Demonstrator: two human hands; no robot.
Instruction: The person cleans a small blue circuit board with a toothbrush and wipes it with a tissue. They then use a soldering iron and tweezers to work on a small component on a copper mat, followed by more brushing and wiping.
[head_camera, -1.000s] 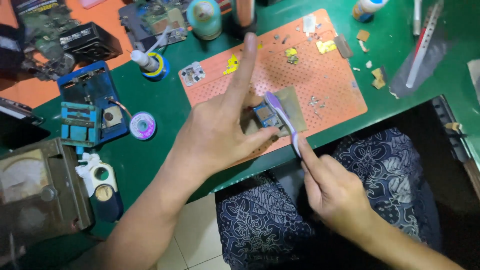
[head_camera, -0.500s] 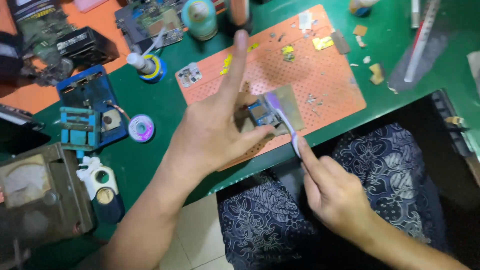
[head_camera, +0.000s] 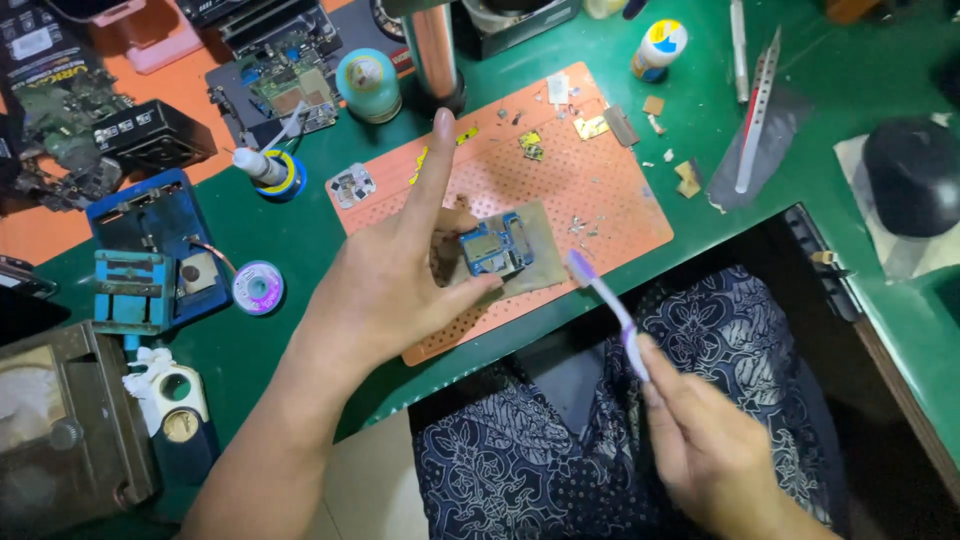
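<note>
Left hand (head_camera: 385, 295) pinches a thin grey-brown plate (head_camera: 545, 262) between thumb and middle fingers; index finger sticks out straight toward 12 o'clock; a small blue circuit board (head_camera: 494, 247) with a metal shield sits on the plate, long axis running roughly 9 to 3; I read this as held just above the orange perforated mat (head_camera: 590, 195), near its 6 o'clock edge; contact with the mat I cannot tell.

Right hand (head_camera: 705, 450) has its fingers closed round the handle of a purple-and-white toothbrush (head_camera: 605, 305); long axis runs 11 to 5, bristle head at 11, just beside the plate's 3 o'clock edge, not touching it.

Mat: rubbery, dotted with holes, littered with yellow and metal scraps; green bench (head_camera: 850, 70) under it; blue metal fixture (head_camera: 150, 255) at 9 o'clock holds a small coil; solder wick spool (head_camera: 258, 287) beside it; white bottle (head_camera: 660, 45) with yellow-blue label at 1 o'clock.
</note>
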